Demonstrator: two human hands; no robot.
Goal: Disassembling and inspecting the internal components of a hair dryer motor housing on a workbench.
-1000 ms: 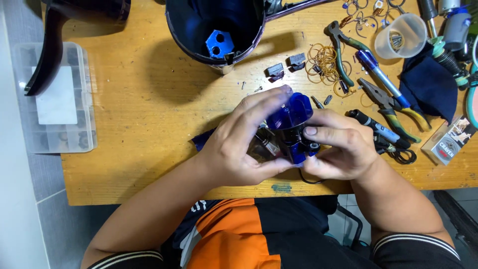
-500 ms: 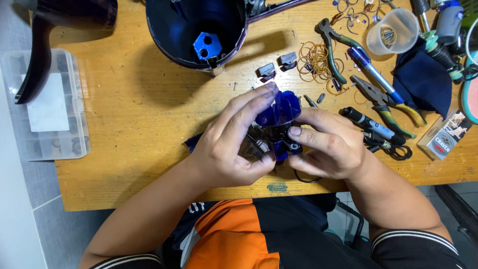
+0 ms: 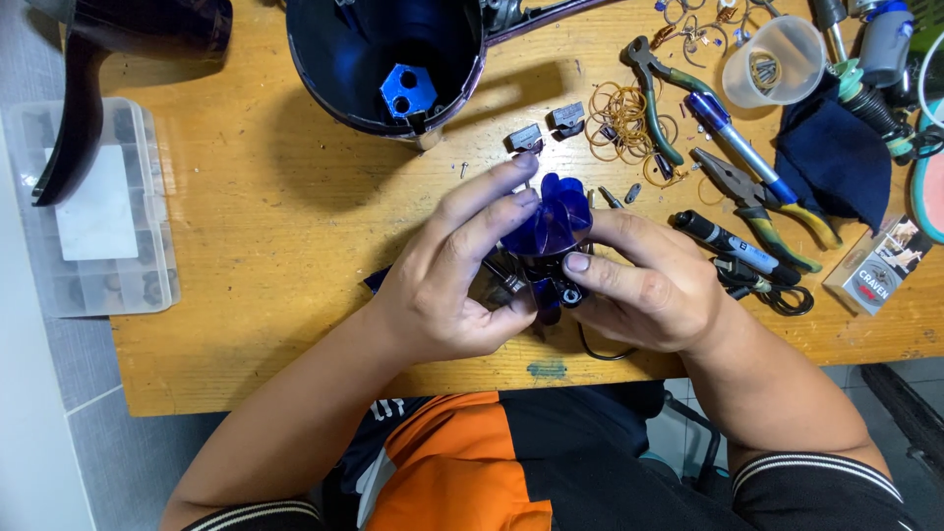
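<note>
Both hands hold a small blue plastic fan blade assembly (image 3: 549, 224) with a dark motor part under it, just above the wooden table (image 3: 295, 197). My left hand (image 3: 447, 280) wraps it from the left, fingers stretched over the blades. My right hand (image 3: 644, 285) grips it from the right, thumb pressed on the lower dark hub. A thin black wire (image 3: 600, 349) loops out below the hands.
A dark round housing (image 3: 383, 59) with a blue hexagonal piece inside lies at the top. Pliers (image 3: 757, 202), a marker (image 3: 733, 246), a blue pen (image 3: 737, 143), rubber bands (image 3: 619, 113), a clear cup (image 3: 772, 59) and a dark cloth (image 3: 831, 162) crowd the right. A clear parts box (image 3: 93, 211) sits left.
The hands have stayed on the fan assembly and turned it slightly; the left fingers now stretch further over the blades. The view shifted a little.
</note>
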